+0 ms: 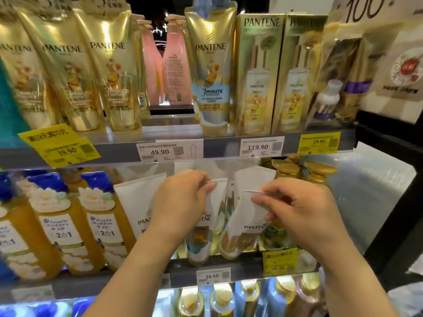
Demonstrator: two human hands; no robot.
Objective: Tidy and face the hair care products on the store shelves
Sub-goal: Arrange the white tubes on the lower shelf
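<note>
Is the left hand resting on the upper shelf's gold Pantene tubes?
No: the left hand pinches a white Pantene tube on the middle shelf.

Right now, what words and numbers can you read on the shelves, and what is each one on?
"PANTENE": gold tube
"PANTENE 3 MINUTE": blue-gold tube
"PANTENE": tall box
"39.90": yellow tag
"49.90": white tag
"119.90": white tag
"19.90": yellow tag
"38.50": lower tag
"2合1": amber bottle
"100": hanging sign
Small print: too blurred.
</note>
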